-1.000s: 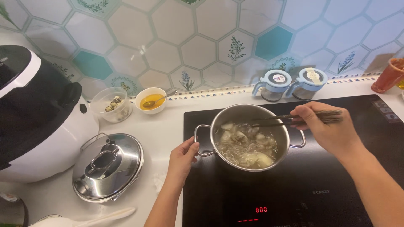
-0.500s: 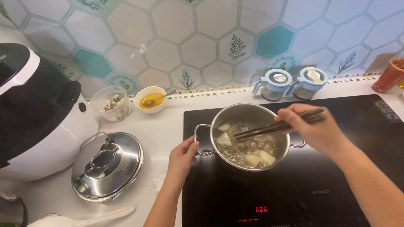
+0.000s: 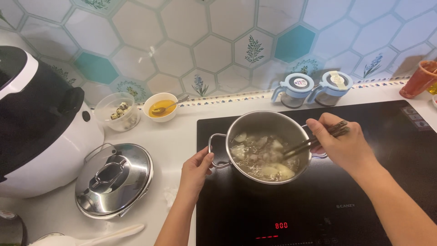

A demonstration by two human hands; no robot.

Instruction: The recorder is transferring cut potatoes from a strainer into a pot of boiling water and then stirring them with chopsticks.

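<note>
**Chopsticks in the pot**

The steel pot (image 3: pixel 268 146) stood at the black cooktop's (image 3: pixel 364 191) left rear corner, full of pale chunks in broth. The left hand (image 3: pixel 195 171) gripped its left handle. The right hand (image 3: pixel 339 143) grasped dark chopsticks (image 3: pixel 309 142), tips dipped in the food. A steel lid (image 3: pixel 114 178) lay on the white counter (image 3: pixel 177 136), left of the cooktop.

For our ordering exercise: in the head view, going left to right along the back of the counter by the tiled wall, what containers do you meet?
Clear tub of small eggs → white bowl of yellow sauce → first blue-lidded jar → second blue-lidded jar → orange cup.
</note>
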